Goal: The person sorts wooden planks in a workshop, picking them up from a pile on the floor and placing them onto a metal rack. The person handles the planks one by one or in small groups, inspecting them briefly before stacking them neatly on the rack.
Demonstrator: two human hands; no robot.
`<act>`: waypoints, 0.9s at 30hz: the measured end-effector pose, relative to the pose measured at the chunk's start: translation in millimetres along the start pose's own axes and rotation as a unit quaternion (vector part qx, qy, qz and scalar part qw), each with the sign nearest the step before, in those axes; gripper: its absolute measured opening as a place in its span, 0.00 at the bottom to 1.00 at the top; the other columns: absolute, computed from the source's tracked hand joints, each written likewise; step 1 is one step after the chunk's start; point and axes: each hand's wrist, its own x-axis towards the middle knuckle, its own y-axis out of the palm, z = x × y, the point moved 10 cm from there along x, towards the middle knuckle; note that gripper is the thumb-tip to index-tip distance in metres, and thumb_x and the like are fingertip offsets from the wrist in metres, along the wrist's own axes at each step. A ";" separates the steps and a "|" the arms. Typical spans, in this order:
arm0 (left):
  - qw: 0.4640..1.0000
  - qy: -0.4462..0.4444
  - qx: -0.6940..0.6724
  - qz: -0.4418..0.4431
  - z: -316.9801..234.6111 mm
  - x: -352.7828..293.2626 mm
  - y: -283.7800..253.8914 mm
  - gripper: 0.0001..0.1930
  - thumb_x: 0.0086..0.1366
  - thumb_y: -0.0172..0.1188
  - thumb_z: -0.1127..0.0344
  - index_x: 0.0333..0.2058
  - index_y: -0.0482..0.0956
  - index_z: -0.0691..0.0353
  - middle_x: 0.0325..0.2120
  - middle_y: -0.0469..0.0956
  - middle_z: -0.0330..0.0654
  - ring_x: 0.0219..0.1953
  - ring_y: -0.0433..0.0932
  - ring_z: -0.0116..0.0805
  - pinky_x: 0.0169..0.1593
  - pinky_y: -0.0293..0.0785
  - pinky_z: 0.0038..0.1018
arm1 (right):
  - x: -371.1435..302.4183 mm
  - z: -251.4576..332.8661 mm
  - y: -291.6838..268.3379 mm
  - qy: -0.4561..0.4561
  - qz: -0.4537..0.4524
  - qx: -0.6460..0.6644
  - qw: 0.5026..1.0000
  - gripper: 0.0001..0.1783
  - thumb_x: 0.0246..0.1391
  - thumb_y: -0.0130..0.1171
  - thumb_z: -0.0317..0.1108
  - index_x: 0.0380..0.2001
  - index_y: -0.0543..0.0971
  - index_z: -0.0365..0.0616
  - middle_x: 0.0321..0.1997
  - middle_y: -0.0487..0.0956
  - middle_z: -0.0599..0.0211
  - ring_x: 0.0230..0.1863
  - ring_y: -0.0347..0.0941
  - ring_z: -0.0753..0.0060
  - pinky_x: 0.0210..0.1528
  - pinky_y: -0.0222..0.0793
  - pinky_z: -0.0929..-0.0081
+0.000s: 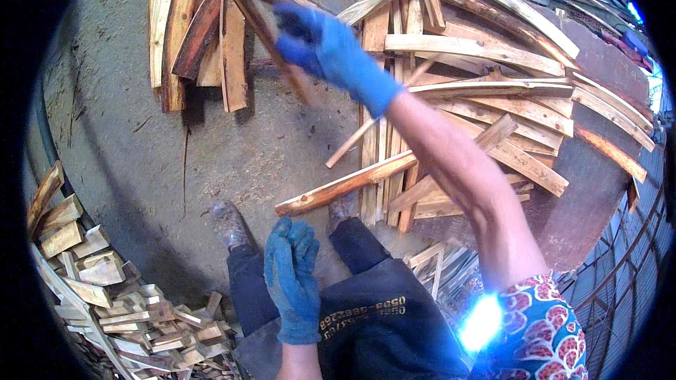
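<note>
My right hand [334, 46], in a blue glove, reaches far forward and is closed around a dark, bark-edged strip of wood [248, 1]. The strip slants across the floor's view, and its lower end is blurred. My left hand [291, 281], in a dirtier blue glove, is held near my lap with its fingers stretched upward and slightly bent. Nothing shows in it. Just beyond its fingertips, one end of a long bark-edged slat [345, 186] juts out from the pile on the right. A thin stick [359, 137] leans across that pile.
Bark-edged boards [169, 28] lie at the far left on the grey floor [127, 148]. A large criss-crossed heap of slats [493, 91] fills the right. Short wood offcuts [155, 320] are piled at lower left. My boots [230, 224] stand between, below a dark apron [380, 317].
</note>
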 end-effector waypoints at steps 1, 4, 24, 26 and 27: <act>1.000 0.000 -0.001 0.001 0.1 -0.9 0.8 0.22 0.67 0.48 0.55 0.55 0.66 0.62 0.47 0.74 0.44 0.48 0.74 0.36 0.52 0.71 0.31 | -33.1 -21.8 9.3 0.008 0.002 -0.011 1.000 0.23 0.51 0.60 0.36 0.49 0.73 0.38 0.42 0.79 0.57 0.44 0.75 0.73 0.49 0.70 0.76; 1.000 0.008 -0.010 0.001 3.6 1.8 -2.4 0.23 0.67 0.48 0.55 0.55 0.65 0.62 0.47 0.73 0.44 0.48 0.74 0.37 0.52 0.71 0.32 | -181.3 -72.7 62.1 0.097 0.206 -0.137 0.964 0.26 0.45 0.61 0.40 0.48 0.74 0.42 0.50 0.75 0.53 0.48 0.74 0.55 0.49 0.69 0.65; 1.000 0.016 -0.011 -0.012 2.8 10.2 19.2 0.24 0.67 0.48 0.54 0.56 0.64 0.62 0.44 0.73 0.43 0.47 0.72 0.35 0.52 0.68 0.31 | -167.1 -37.6 -6.5 0.269 0.120 0.227 0.928 0.35 0.44 0.66 0.50 0.51 0.71 0.38 0.44 0.77 0.56 0.45 0.72 0.70 0.50 0.66 0.72; 1.000 0.004 -0.008 -0.016 6.5 12.0 21.2 0.24 0.67 0.48 0.54 0.56 0.64 0.62 0.44 0.73 0.43 0.47 0.72 0.35 0.52 0.67 0.31 | -125.5 -28.2 0.1 0.216 0.068 0.339 0.913 0.37 0.46 0.64 0.49 0.54 0.67 0.37 0.47 0.76 0.59 0.48 0.70 0.74 0.52 0.64 0.74; 1.000 0.001 -0.009 -0.007 7.5 12.5 23.9 0.24 0.67 0.48 0.54 0.56 0.64 0.62 0.44 0.73 0.43 0.47 0.72 0.35 0.52 0.68 0.32 | -120.3 -35.7 2.1 0.206 0.044 0.385 0.899 0.37 0.48 0.63 0.49 0.55 0.66 0.37 0.48 0.75 0.61 0.50 0.68 0.77 0.53 0.63 0.74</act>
